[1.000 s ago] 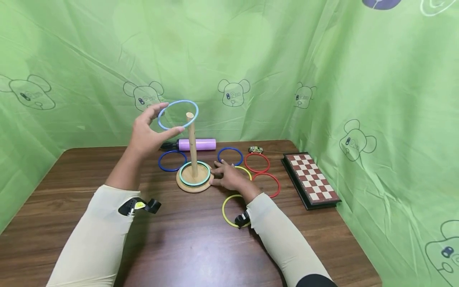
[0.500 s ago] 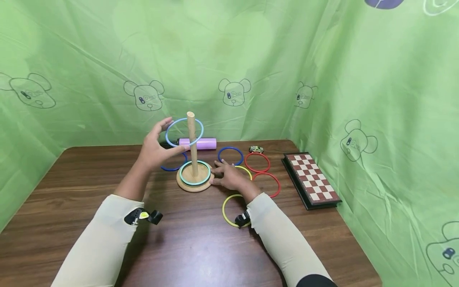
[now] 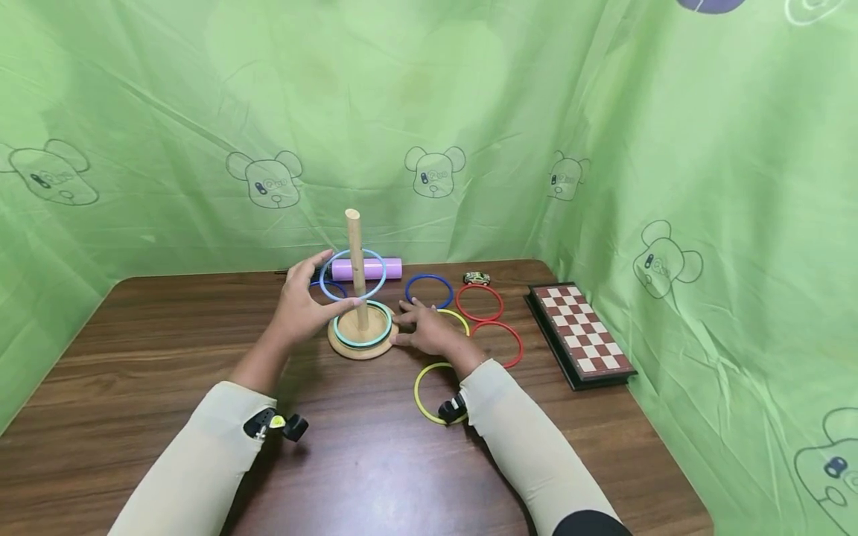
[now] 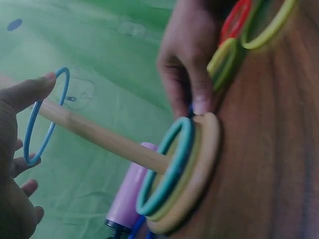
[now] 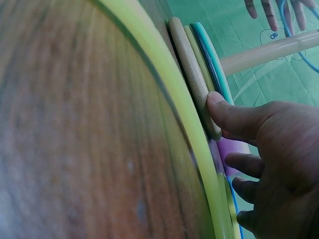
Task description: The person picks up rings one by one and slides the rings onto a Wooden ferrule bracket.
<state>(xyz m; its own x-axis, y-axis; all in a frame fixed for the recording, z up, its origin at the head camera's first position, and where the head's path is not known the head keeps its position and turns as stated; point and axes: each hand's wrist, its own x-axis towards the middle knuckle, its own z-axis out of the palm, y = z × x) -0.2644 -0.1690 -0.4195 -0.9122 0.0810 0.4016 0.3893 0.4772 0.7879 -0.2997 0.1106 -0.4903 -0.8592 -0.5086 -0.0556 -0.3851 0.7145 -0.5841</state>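
My left hand pinches a light blue ring between thumb and fingers. The ring encircles the upright wooden peg partway down, above the base. Around the foot of the peg lies a turquoise ring; in the right wrist view, a dark ring and a yellowish ring are stacked beneath it. My right hand grips the right edge of the round wooden base, its thumb on the rim in the right wrist view. Part of its index finger is hidden there.
Right of the stand lie a blue ring, two red rings and two yellow rings. Another blue ring and a purple pump lie behind. A toy car and a chessboard are farther right.
My left hand has brought the light blue ring from the peg's top down around it, moving lower and slightly right. The right hand has stayed at the base.
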